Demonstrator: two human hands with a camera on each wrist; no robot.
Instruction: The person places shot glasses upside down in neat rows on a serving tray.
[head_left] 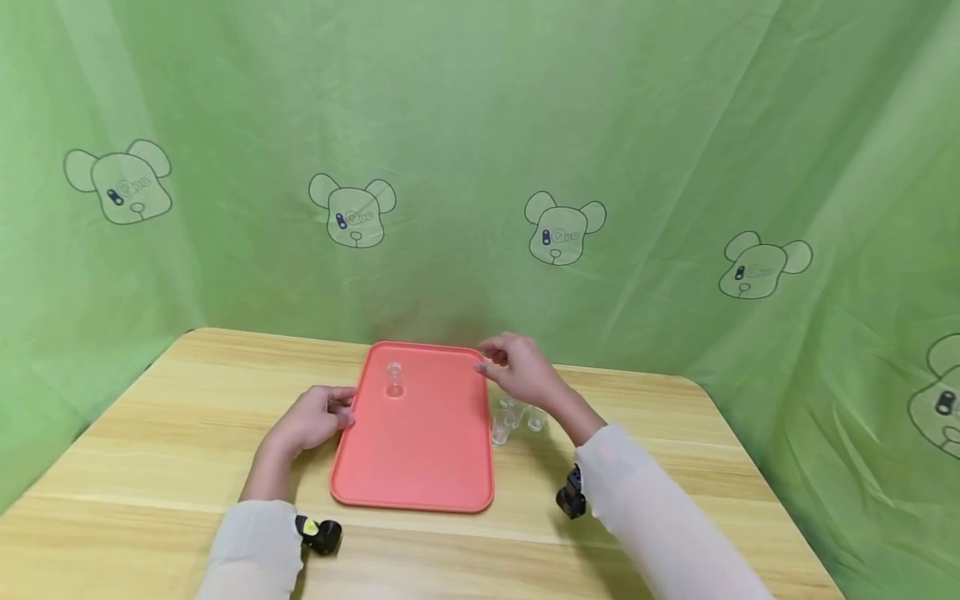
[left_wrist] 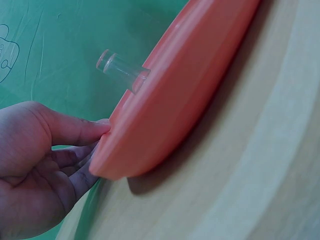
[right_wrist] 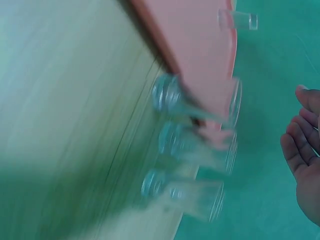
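A coral-red tray (head_left: 420,442) lies lengthwise on the wooden table. My left hand (head_left: 318,417) pinches its left rim, the thumb (left_wrist: 82,131) on top and the fingers curled below. One small clear shot glass (head_left: 394,382) stands upright in the tray's upper left; the left wrist view shows this glass (left_wrist: 122,72) too. Over the tray's far right corner is my right hand (head_left: 521,367), thumb and fingers apart and loosely bent. In the right wrist view nothing shows between the fingers of the right hand (right_wrist: 307,145).
Several more clear shot glasses (head_left: 500,430) stand close together on the table (head_left: 637,483), just right of the tray and below the right forearm. A green curtain (head_left: 450,125) with bear-head prints hangs behind the table and along its sides.
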